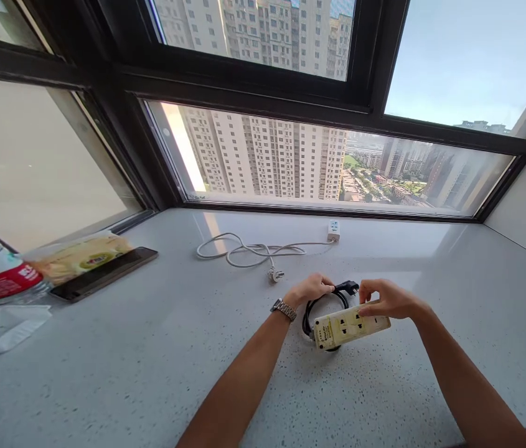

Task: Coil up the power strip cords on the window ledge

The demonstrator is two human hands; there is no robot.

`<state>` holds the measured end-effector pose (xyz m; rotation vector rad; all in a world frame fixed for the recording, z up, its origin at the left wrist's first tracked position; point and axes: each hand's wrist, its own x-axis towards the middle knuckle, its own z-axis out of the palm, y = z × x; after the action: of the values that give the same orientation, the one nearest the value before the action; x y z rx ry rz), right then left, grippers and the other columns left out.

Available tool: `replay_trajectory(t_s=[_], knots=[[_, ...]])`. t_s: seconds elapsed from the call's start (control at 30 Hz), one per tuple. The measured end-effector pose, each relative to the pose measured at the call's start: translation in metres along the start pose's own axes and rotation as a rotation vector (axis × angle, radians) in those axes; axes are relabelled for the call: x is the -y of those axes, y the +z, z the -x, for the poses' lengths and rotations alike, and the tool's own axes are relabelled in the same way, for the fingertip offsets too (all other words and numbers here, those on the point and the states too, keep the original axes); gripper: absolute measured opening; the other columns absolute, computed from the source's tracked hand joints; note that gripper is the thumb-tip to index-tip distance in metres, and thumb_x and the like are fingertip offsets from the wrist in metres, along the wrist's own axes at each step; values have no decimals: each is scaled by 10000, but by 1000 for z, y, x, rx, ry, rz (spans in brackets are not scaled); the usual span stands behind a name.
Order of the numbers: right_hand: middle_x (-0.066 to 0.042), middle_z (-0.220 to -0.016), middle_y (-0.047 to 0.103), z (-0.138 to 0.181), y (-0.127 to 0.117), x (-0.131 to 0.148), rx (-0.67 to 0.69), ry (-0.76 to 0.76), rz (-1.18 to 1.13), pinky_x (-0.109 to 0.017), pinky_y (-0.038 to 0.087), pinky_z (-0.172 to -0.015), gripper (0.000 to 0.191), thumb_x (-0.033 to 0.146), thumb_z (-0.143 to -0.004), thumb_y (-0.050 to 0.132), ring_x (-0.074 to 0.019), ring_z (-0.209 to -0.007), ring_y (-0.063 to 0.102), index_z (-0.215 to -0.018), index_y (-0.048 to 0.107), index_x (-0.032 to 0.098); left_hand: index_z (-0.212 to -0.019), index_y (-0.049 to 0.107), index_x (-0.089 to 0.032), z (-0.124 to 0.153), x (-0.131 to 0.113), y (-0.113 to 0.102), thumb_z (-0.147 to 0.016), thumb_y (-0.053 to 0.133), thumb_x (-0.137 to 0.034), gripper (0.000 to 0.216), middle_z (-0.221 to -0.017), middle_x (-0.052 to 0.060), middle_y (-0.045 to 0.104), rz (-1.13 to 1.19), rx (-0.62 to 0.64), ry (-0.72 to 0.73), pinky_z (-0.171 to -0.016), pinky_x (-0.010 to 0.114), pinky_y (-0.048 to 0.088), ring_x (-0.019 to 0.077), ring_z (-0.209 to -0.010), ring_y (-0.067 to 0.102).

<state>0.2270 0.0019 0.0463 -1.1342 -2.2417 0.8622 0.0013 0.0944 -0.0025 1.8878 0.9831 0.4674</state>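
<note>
A yellowed power strip (352, 326) lies on the speckled sill, tilted slightly up to the right. Its black cord (307, 314) is coiled in a loop behind and to the left of it, ending in a black plug (348, 287). My left hand (310, 289), with a metal watch on its wrist, is closed on the cord near the plug. Over the right half of the strip, my right hand (386, 297) has its fingers curled and its thumb at the strip's top; whether something thin sits in the fingers is hidden.
Farther back lies a white extension cord (263, 249) with its plug (274, 274) and small socket block (333, 231). At left are a phone (104, 274), a yellow package (80, 258), a red-labelled bottle (1, 274) and white paper (5, 333). Dark-framed windows (328, 214) border the sill.
</note>
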Motion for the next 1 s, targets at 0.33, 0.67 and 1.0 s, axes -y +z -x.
replay_trajectory(t_s=[0.33,0.67,1.0], knots=[[-83,-924,636,13,41,-24,-559,-84,81,-377,433,-782,181,388,-849,576,-228,-891,557,-810,644,225,-1391,420,-208,54,-4,-11,-718,660,-530,784,-1452,111,392,-124,227,215,-1047,365,341,293,-1291,393],[-85,-867,608,52,104,36,-477,-141,365,-343,437,-663,157,340,-868,548,-221,-795,525,-920,629,216,-1434,319,-237,117,6,33,-718,704,-244,813,-1466,135,356,-528,-59,207,-1101,473,307,306,-1351,315],[-113,-1221,589,50,136,43,-389,-230,753,-469,300,-1036,347,332,-864,567,-292,-1204,457,-1179,549,189,-1344,435,-242,119,-3,42,-793,529,-170,563,-1312,77,546,-401,-150,404,-974,336,472,200,-1138,562]])
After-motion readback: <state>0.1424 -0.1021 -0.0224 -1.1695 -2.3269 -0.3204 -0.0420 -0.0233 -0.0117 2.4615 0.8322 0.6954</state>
